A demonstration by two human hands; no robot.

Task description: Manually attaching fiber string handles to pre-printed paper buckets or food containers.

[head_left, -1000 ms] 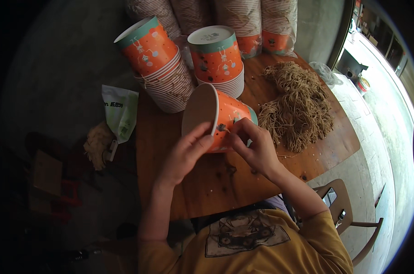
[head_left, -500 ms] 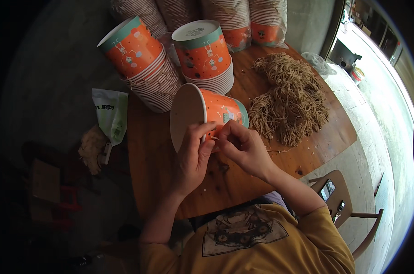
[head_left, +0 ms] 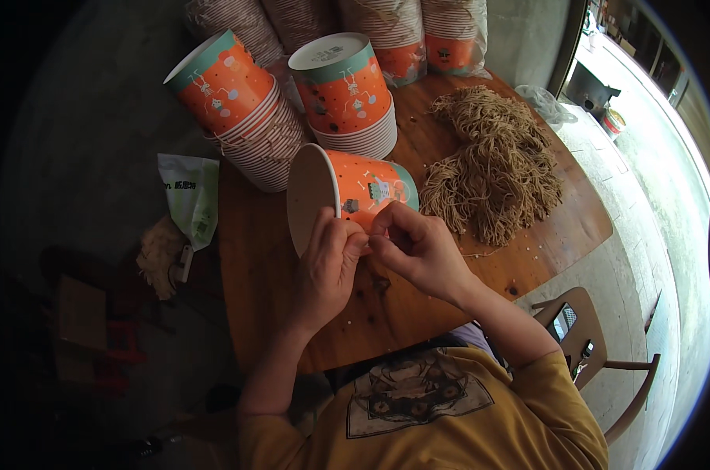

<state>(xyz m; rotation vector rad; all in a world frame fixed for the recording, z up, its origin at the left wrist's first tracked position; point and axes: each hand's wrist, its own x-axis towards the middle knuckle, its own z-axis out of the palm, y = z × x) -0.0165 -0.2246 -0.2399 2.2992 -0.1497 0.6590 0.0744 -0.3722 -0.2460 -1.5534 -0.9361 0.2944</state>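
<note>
The head camera, left of a side-by-side pair, looks steeply down from above the person's mustard shirt (head_left: 457, 440), which lies along the lower edge, and faces out across the wooden table (head_left: 402, 309) to the bagged stacks of cups (head_left: 388, 25) at the top. The left hand (head_left: 328, 262) and right hand (head_left: 422, 247) sit fairly near, mid-view, while the wide fisheye curves the pale floor (head_left: 635, 251) along the right rim.
</note>
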